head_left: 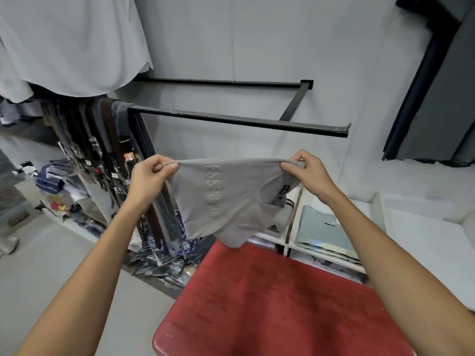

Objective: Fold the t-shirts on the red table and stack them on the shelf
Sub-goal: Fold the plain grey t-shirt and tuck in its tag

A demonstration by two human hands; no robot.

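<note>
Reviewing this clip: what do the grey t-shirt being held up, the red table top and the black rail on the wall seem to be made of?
Grey t-shirt: soft knit fabric, probably cotton jersey; it drapes limply, with raised tone-on-tone lettering.
Red table: looks like matte vinyl or a similar covering, scuffed, with a rounded edge; the exact material is unclear.
Black rail: painted metal bar, straight and rigid, with a dull sheen.

The red table (270, 304) right in front of me has a bare, scuffed top. Behind it sits my white shelf (288, 242): one cubby holds a folded grey shirt with a logo (276, 222), the next a stack of pale green shirts (323, 229).
</note>
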